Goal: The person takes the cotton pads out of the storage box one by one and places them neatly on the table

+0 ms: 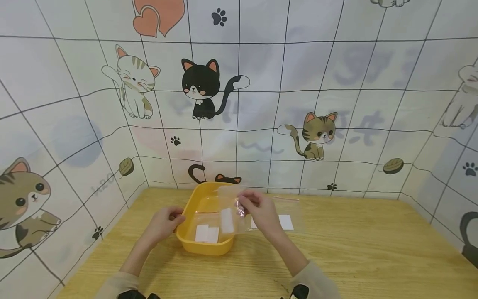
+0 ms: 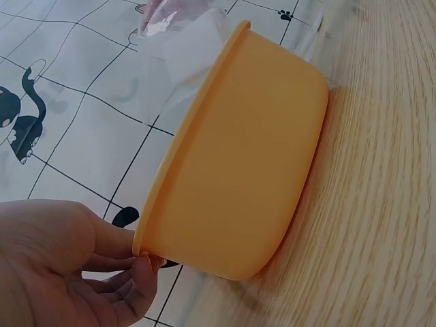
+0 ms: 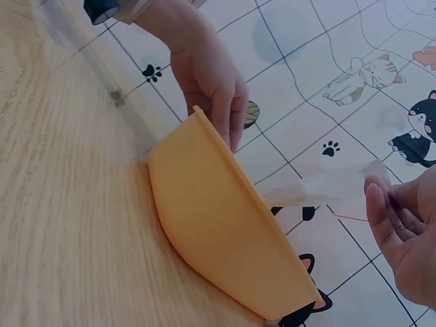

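Note:
A yellow plastic basin (image 1: pixel 204 249) stands on the table, and my left hand (image 1: pixel 162 224) pinches its left rim between thumb and fingers. In the left wrist view the thumb (image 2: pixel 144 276) lies under the rim. My right hand (image 1: pixel 263 211) pinches the edge of a clear plastic bag (image 1: pixel 227 221) with a white rectangular piece inside, held up over the basin's right side. Inside the basin lies another clear bag with white pieces (image 1: pixel 207 234) in it. The right wrist view shows the right hand's fingertips (image 3: pixel 378 204) together on the thin film.
Behind my right wrist, a further clear bag (image 1: pixel 293 207) with a white piece lies on the wooden table (image 1: pixel 358 245), right of the basin. A cloth (image 1: pixel 257 108) printed with cats and grid lines hangs at the back and sides.

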Demonstrator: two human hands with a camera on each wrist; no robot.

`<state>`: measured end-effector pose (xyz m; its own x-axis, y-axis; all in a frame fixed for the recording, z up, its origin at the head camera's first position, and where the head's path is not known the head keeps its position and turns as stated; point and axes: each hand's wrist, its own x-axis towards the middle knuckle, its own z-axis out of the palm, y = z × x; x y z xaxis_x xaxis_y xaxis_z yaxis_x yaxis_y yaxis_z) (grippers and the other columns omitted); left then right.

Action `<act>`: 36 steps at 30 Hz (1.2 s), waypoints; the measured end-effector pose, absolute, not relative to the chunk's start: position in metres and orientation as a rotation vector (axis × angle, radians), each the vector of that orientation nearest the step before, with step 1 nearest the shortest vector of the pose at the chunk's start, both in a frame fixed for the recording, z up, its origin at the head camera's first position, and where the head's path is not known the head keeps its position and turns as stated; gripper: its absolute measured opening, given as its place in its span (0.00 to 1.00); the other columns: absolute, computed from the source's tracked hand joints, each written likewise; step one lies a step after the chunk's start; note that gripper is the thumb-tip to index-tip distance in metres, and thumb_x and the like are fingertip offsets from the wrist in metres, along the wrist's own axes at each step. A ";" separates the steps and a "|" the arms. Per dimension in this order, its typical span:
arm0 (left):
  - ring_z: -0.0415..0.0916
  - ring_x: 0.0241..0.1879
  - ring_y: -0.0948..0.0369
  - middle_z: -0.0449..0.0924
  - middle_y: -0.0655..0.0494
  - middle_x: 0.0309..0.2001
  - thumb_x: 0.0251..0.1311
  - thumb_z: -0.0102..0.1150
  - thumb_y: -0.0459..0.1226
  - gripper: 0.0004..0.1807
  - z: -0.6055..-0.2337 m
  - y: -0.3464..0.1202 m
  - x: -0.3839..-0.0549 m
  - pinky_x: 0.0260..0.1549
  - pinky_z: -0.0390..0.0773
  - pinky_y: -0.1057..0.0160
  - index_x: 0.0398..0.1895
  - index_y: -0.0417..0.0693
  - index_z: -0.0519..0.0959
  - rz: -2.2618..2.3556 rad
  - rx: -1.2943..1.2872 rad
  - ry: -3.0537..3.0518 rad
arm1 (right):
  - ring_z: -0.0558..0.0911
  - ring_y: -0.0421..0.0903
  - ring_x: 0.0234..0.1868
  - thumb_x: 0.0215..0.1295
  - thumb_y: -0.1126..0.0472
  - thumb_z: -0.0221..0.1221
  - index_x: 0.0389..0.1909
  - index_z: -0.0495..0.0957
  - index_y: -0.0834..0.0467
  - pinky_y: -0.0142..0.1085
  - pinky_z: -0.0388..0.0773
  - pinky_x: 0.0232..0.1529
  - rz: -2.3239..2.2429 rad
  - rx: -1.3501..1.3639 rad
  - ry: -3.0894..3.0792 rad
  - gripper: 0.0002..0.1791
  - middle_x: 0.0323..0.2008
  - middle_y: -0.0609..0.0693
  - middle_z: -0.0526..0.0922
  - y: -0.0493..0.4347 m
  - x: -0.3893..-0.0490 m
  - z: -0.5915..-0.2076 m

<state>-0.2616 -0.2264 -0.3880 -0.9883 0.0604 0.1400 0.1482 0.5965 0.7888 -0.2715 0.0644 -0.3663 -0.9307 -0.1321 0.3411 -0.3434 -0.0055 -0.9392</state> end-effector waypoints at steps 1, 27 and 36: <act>0.79 0.37 0.53 0.80 0.47 0.38 0.68 0.58 0.28 0.12 -0.388 -0.226 -0.261 0.30 0.82 0.62 0.51 0.26 0.78 -1.356 -0.178 -2.720 | 0.83 0.44 0.30 0.70 0.67 0.61 0.45 0.81 0.68 0.32 0.83 0.32 2.067 0.508 -2.093 0.08 0.35 0.59 0.86 0.066 -0.272 -0.365; 0.78 0.36 0.53 0.80 0.47 0.38 0.68 0.57 0.28 0.13 -0.388 -0.227 -0.263 0.29 0.82 0.63 0.51 0.26 0.78 -1.360 -0.177 -2.726 | 0.81 0.40 0.35 0.73 0.65 0.59 0.50 0.78 0.72 0.30 0.80 0.38 2.039 0.441 -2.051 0.13 0.36 0.51 0.85 0.123 -0.285 -0.343; 0.78 0.37 0.52 0.79 0.47 0.38 0.68 0.57 0.28 0.13 -0.388 -0.228 -0.261 0.30 0.82 0.63 0.52 0.26 0.78 -1.395 -0.173 -2.718 | 0.81 0.39 0.36 0.74 0.63 0.58 0.52 0.77 0.71 0.28 0.79 0.40 1.997 0.350 -2.078 0.15 0.36 0.50 0.84 0.140 -0.286 -0.335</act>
